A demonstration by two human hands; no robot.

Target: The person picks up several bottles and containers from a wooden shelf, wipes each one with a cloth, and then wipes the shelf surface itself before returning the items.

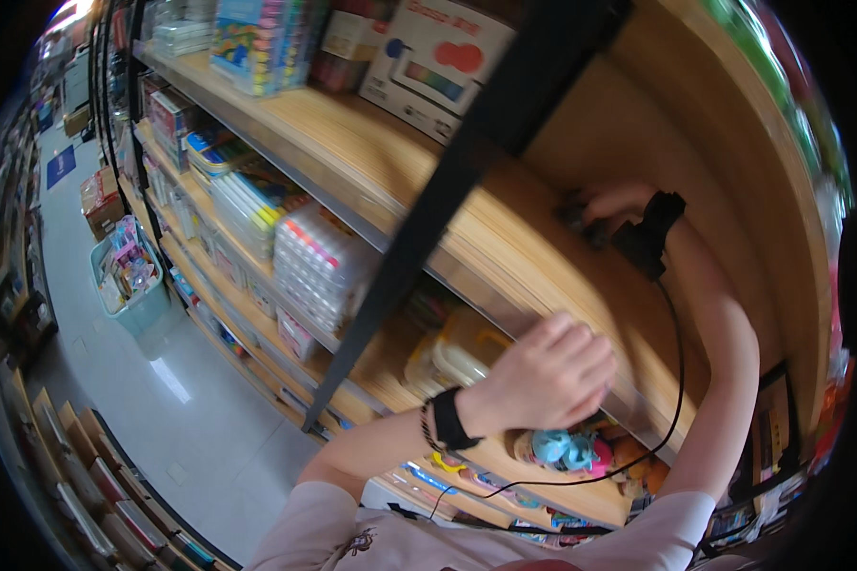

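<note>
My right hand [618,200] reaches deep onto a wooden shelf [535,243], its fingers by small dark objects [585,221] that are too blurred to name; whether it grips them is unclear. A black strapped device [646,232] with a cable sits on that wrist. My left hand [557,371] is at the shelf's front edge, fingers curled and back of the hand towards me, so its palm is hidden. It wears a black wristband [454,420]. Below it, light blue and pink figure-like items [564,450] stand on a lower shelf.
A black metal upright [414,235] splits the shelving. Left of it are a boxed set [432,68], clear cases of markers [314,264] and other stationery. A light blue plastic bin [139,314] of packaged goods and a cardboard box [102,203] stand on the aisle floor. The black cable [675,371] hangs beside my right arm.
</note>
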